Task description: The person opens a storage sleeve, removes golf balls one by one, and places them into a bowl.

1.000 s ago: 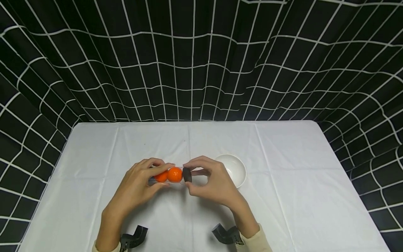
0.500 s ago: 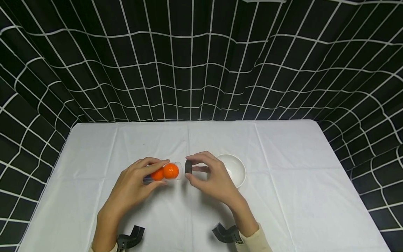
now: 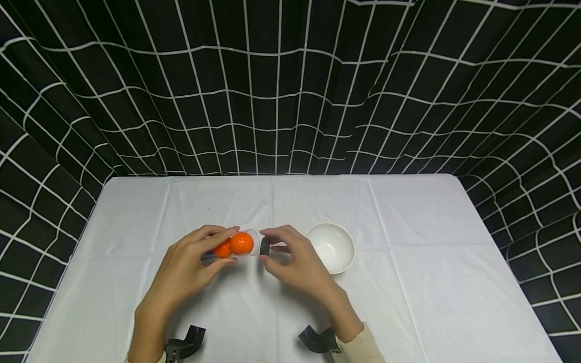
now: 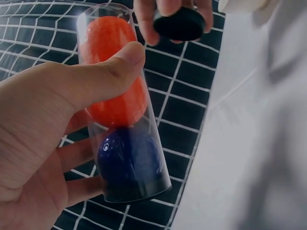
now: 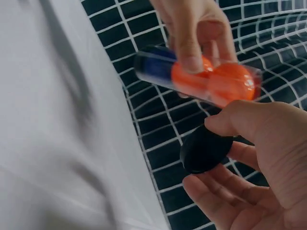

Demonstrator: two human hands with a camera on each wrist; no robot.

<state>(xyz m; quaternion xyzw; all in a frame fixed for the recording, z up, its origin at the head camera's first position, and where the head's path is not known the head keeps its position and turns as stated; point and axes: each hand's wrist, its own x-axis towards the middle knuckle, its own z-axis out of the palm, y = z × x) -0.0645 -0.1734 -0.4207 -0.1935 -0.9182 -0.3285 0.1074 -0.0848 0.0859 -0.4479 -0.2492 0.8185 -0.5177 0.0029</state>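
Note:
My left hand (image 3: pixel 186 264) grips a clear plastic tube (image 4: pixel 152 143), its thumb lying along the side in the left wrist view. Inside are two orange balls (image 3: pixel 242 243) near the uncovered end and a dark blue ball (image 4: pixel 129 155) by the black base (image 4: pixel 139 190). Between the thumb and fingers of my right hand (image 3: pixel 301 264) is a round black cap (image 5: pixel 205 149), pinched at its edges. In the head view the cap faces the tube's uncovered end, a small gap apart. Part of the tube is hidden behind the left fingers.
A white bowl (image 3: pixel 333 247) stands just right of the right hand on the white-covered table (image 3: pixel 431 272). Black curtains (image 3: pixel 290 101) with a white grid surround the back and sides. A dark mount (image 3: pixel 186 344) sits on each wrist.
The tube has shifted left with my left hand, away from where the cap sat against its end. My right hand with the cap has also moved slightly left.

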